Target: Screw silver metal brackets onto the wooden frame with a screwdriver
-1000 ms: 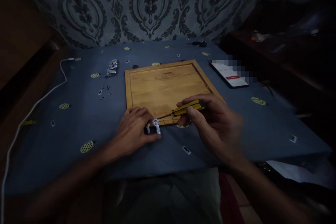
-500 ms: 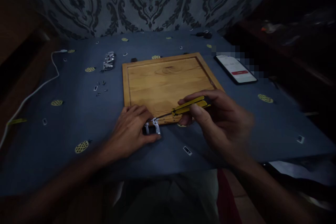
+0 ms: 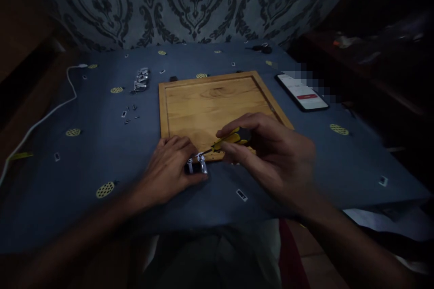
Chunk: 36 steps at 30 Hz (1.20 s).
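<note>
A wooden panel point(image 3: 213, 113) with a raised border lies flat on the blue cloth. At its near left corner sits a silver metal hinge point(image 3: 202, 165), partly covered by my fingers. My left hand point(image 3: 169, 165) grips the hinge against the panel's near edge, thumb in front and fingers over the wood. My right hand point(image 3: 281, 158) is closed around the yellow and black handle of a screwdriver point(image 3: 229, 140). The shaft slants down to the left, with its tip at the hinge. Whether a screw is under the tip, I cannot tell.
Several silver hinges point(image 3: 141, 80) lie in a row at the back left, with loose screws point(image 3: 134, 107) nearer. A phone point(image 3: 307, 96) rests right of the panel. At the far edge is a dark tool point(image 3: 261, 48). A white cable point(image 3: 73, 92) runs down the left side.
My right hand has shifted left around the screwdriver, its grip turned, and less of the handle shows. The left hand, hinge and panel have stayed nearly in place.
</note>
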Each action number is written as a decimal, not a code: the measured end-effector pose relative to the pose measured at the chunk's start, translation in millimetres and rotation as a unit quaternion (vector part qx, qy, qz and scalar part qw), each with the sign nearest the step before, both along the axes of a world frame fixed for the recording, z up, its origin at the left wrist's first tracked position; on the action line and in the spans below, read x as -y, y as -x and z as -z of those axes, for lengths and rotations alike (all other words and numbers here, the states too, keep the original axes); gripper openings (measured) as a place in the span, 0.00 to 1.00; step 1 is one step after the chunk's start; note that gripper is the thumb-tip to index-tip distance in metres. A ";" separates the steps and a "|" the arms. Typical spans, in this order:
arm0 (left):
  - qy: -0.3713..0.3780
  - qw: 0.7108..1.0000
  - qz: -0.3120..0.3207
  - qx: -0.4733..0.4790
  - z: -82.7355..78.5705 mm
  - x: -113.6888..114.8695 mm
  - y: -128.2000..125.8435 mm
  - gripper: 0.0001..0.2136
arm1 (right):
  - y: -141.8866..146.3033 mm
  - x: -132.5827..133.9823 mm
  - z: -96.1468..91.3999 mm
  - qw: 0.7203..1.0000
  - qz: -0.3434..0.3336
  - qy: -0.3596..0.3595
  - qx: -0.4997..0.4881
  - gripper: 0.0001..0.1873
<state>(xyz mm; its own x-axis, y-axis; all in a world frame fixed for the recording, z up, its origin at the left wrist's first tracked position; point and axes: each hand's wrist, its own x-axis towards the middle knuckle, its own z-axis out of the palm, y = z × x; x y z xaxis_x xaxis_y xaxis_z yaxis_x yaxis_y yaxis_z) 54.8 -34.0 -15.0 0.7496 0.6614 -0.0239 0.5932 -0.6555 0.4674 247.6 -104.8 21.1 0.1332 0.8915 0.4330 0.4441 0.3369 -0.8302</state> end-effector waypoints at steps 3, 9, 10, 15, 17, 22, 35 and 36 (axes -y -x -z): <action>-0.002 1.000 -0.001 0.001 0.8 0.2 0.4 0.15 | 4.7 -7.4 -3.4 1.000 -0.010 0.002 0.014 0.12; -0.001 1.000 0.006 0.001 2.0 -0.1 0.6 0.15 | 2.6 -9.3 -6.0 0.998 -0.050 0.018 0.028 0.07; -0.003 1.000 0.005 0.000 2.1 0.0 0.4 0.15 | 1.0 -8.7 -6.0 0.997 -0.060 0.022 0.030 0.06; -0.012 1.000 0.001 -0.001 2.2 0.7 -0.4 0.14 | -0.6 -10.6 -4.2 0.998 -0.064 0.027 0.002 0.07; -0.009 1.000 0.002 -0.001 2.1 0.6 -0.3 0.15 | 1.6 -13.3 -2.9 0.999 -0.053 0.010 -0.002 0.09; -0.003 1.000 0.006 -0.002 2.8 0.0 0.2 0.16 | 5.5 -18.7 -0.1 0.999 -0.035 -0.024 0.002 0.16; -0.012 1.000 0.011 -0.010 2.8 -0.2 0.1 0.16 | 0.6 -14.9 -2.7 0.998 -0.063 0.017 0.014 0.09; -0.011 1.000 0.010 -0.009 2.9 -0.3 0.1 0.16 | -0.2 -14.9 -3.5 0.997 -0.075 0.020 0.024 0.09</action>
<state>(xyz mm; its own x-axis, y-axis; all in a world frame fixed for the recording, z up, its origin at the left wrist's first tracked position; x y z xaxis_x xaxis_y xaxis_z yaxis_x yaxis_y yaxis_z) 54.7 -33.7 -17.9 0.7618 0.6475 -0.0230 0.5888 -0.6771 0.4413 247.8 -89.9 24.5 -0.0221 0.9166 0.3992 0.4312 0.3690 -0.8233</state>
